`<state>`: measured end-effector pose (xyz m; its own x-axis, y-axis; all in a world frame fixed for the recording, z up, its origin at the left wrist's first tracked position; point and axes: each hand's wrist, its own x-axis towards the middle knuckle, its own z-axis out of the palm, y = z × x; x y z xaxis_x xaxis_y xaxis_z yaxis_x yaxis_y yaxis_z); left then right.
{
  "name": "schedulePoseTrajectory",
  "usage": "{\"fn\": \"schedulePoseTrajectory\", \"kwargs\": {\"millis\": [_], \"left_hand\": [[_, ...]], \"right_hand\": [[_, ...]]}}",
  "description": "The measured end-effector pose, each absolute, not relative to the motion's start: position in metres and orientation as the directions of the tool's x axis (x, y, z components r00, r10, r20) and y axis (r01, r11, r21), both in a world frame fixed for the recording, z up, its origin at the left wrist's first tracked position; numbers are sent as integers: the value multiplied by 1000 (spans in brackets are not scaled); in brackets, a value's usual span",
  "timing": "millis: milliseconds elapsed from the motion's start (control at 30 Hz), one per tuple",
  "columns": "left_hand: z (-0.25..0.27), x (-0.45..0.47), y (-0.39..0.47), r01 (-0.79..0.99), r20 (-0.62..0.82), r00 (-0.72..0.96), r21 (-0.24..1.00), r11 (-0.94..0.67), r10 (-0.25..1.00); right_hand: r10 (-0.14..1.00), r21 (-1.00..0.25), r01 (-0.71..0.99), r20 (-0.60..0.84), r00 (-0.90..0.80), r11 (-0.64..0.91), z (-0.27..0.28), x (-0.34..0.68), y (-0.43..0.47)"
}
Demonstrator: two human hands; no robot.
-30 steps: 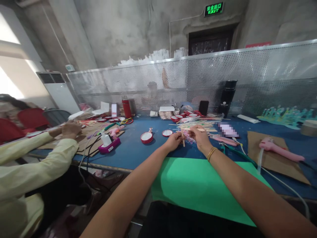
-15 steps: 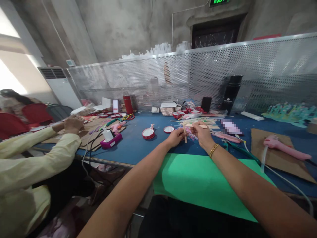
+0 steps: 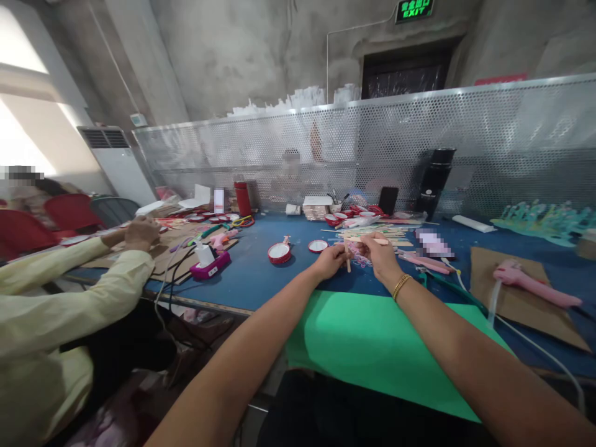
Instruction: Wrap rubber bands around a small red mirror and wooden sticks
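Observation:
My left hand [image 3: 333,261] is closed on a pale wooden stick [image 3: 347,264], whose lower end points down toward the table. Close beside it, my right hand [image 3: 379,253], with a gold bracelet at the wrist, pinches another pale wooden stick [image 3: 382,241] lying nearly level. The two sticks come near each other between the hands; I cannot tell whether they touch. Just under the fingers lies a cluster of small pink and purple pieces [image 3: 361,256]. Several loose wooden sticks [image 3: 395,233] are spread behind the hands. A green sheet [image 3: 372,341] lies below my forearms, over the table's front edge.
Round red-rimmed lids [image 3: 279,252] lie left of my hands. Pink pliers [image 3: 428,262] and a pink glue gun [image 3: 535,282] on cardboard [image 3: 484,298] are to the right. A purple power strip [image 3: 210,266] stands near a co-worker's yellow sleeve [image 3: 116,282]. A black flask [image 3: 435,180] stands behind.
The view has tilted up slightly, so the scene sits a little lower. Both hands keep their hold on the sticks, with hardly any visible movement.

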<state>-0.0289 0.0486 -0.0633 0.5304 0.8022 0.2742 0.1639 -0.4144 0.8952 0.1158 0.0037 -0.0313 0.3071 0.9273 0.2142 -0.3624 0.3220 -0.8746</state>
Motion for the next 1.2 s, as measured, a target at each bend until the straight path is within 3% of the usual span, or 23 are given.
{"fn": "schedulePoseTrajectory", "kwargs": {"millis": [167,400,633,867,1067,1200], "left_hand": [[-63,-28,47,133,279,534,904,-406,798],[-61,-28,46,122,276,536,910,-397,798],[-61,-28,46,133,284,529,903,-408,800],[-58,-29,42,111,273,530,916,-385,803],[-54,-29,38,117,238,512,933,-341,826],[-56,-29,40,109,242,522,932,-345,818]], "right_hand": [[900,-868,-356,200,388,346,-36,121,11],[926,-874,-350,243,290,339,-33,117,5],[905,-857,-385,191,380,342,-38,124,12],[934,-881,-357,213,288,311,-31,116,3],[908,-868,-356,213,362,346,-34,118,7],[924,-865,-374,223,310,334,-34,116,7]]}}
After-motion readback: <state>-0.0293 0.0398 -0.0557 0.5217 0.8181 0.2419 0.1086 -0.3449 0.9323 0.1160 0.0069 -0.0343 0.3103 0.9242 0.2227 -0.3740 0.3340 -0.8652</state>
